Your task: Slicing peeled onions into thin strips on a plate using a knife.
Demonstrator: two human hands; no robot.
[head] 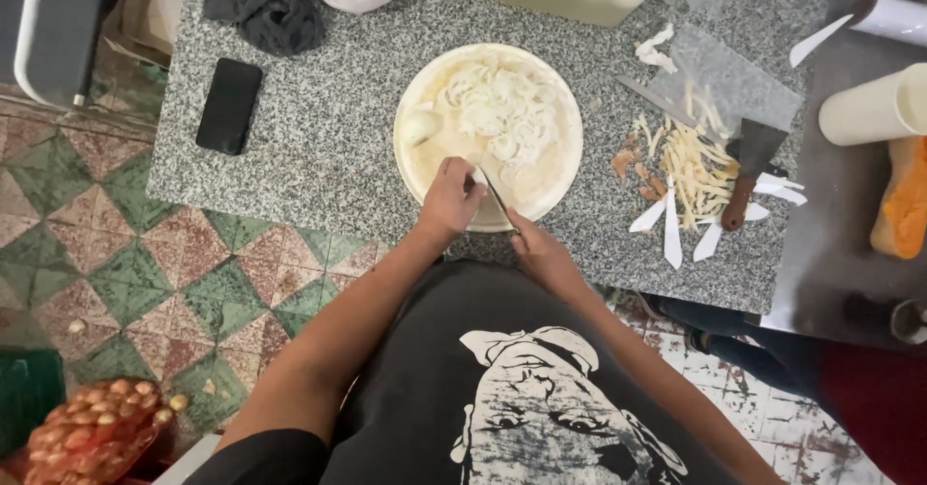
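I see my left hand (450, 198) closed on a piece of onion (476, 178) at the near rim of the round cream plate (417, 162) on the granite desk (328, 128). My right hand (537, 250) grips a knife (496, 196), its blade against the onion. Sliced onion rings (507, 109) fill the plate; a black phone (229, 105) lies well to the left.

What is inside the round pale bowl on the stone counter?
The bowl holds a heap of white onion slices and a peeled onion piece. The left hand covers the near part, so what lies under it cannot be seen.
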